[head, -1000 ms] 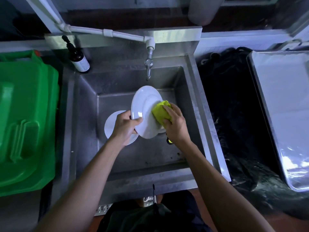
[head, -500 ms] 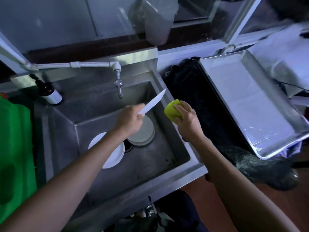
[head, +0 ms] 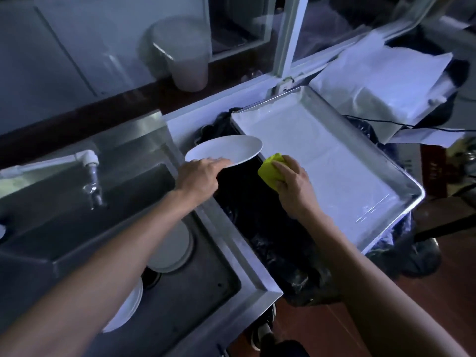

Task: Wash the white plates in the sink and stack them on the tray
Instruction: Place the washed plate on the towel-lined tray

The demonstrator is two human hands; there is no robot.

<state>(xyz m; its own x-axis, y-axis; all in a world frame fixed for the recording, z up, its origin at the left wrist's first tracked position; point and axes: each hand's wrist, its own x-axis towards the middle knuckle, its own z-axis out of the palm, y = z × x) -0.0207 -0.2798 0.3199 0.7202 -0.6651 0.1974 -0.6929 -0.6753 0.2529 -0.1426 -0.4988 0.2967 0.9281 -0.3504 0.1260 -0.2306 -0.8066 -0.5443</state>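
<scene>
Plate (head: 226, 150) gripped by left hand (head: 199, 176), sponge (head: 270, 171) in right hand (head: 293, 184)

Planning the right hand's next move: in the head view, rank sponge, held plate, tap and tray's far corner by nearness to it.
From the right hand:
1. Sponge, gripped in it.
2. Held plate, just to its left, in the left hand.
3. Tray's far corner, up behind.
4. Tap, far left over the sink.

Bare forearms, no sleeves; dark clothing (head: 291, 349) below.

White plate (head: 226, 150), yellow-green sponge (head: 270, 171), silvery steel tray (head: 401, 186) and grey sink (head: 201, 279).
</scene>
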